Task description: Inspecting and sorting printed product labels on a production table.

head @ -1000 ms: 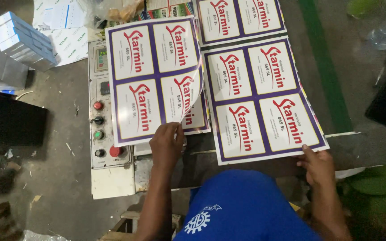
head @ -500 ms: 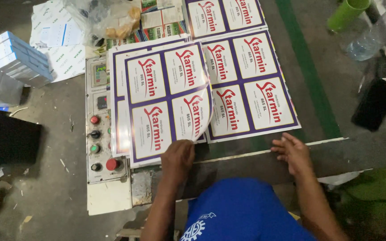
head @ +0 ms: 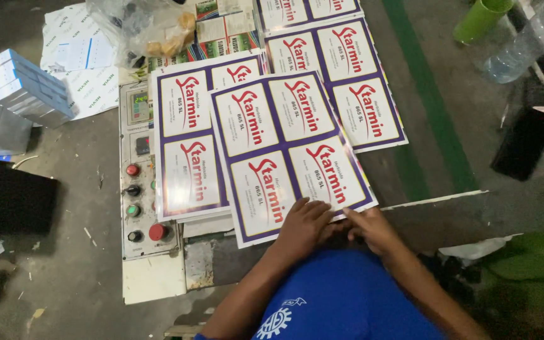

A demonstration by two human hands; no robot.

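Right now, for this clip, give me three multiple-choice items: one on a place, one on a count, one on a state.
1. Where does the control panel lie from the top printed sheet?
A left
B right
C on it

2. How many label panels does the top printed sheet show?
A two
B four
C six

3. How does the left hand stand?
A lifted clear
B flat on the sheet's near edge
C gripping the green cup

Key: 1 A, its buttons show left of the sheets; 2 B, two rows of two; 3 B, fingers spread on the paper beside the right hand.
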